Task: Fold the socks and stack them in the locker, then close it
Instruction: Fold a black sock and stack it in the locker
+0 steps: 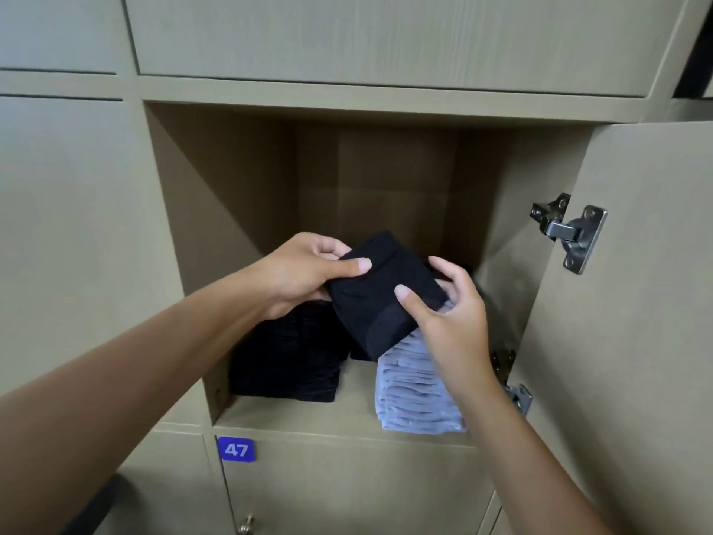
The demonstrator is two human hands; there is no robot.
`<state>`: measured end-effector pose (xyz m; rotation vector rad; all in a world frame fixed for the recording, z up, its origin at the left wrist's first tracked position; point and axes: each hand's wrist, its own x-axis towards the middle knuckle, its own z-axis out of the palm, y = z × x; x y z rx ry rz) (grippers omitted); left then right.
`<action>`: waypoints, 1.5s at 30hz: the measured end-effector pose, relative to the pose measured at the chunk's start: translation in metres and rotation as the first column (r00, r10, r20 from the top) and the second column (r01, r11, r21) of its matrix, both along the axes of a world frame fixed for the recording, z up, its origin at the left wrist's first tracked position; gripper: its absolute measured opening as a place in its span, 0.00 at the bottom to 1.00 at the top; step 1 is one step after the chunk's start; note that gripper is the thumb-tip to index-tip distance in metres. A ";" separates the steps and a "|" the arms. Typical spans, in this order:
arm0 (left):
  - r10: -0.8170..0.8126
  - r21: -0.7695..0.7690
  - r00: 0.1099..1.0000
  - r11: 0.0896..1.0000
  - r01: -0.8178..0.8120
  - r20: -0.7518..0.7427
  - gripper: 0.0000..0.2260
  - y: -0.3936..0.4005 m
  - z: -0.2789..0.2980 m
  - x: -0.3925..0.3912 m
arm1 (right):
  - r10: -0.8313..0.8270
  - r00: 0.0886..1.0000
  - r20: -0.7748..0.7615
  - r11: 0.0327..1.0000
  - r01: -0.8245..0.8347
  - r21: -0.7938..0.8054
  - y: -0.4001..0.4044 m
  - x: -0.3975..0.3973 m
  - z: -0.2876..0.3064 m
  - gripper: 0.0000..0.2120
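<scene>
two sock stacks (287, 353), two hinges (569, 231)

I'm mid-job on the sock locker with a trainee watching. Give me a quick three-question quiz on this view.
1. True or false: the locker door stands open.
2. Which pile lies on the right of the locker floor? A) black stack B) grey stack C) white towels
3. Fill in: the blue number tag below the opening reads ___.

Key
1. True; it swings out to the right, hinge showing.
2. B
3. 47

Note: the left hand and right hand both grip a folded black sock above the piles.
</scene>
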<state>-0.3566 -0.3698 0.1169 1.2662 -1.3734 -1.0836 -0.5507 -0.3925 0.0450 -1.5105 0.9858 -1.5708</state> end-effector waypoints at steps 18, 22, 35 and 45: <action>0.153 -0.184 0.954 0.961 -0.204 -0.258 0.11 -0.120 -0.032 -0.051 | 0.176 0.976 -0.131 0.974 -0.152 0.169 -0.044 -0.033 0.017 0.14; 0.105 -0.200 0.953 0.966 -0.166 -0.283 0.09 -0.138 -0.036 -0.059 | 0.024 0.988 -0.155 0.989 -0.001 0.145 -0.059 -0.034 0.017 0.14; -0.056 -0.075 0.979 0.996 0.042 -0.194 0.17 -0.180 -0.046 -0.066 | -0.131 0.991 0.007 0.941 0.122 0.315 -0.082 -0.036 0.008 0.31; -0.002 0.019 0.987 1.000 0.005 -0.162 0.17 -0.197 -0.066 -0.077 | -0.162 0.704 -0.692 0.978 0.210 -0.015 -0.062 -0.036 -0.011 0.26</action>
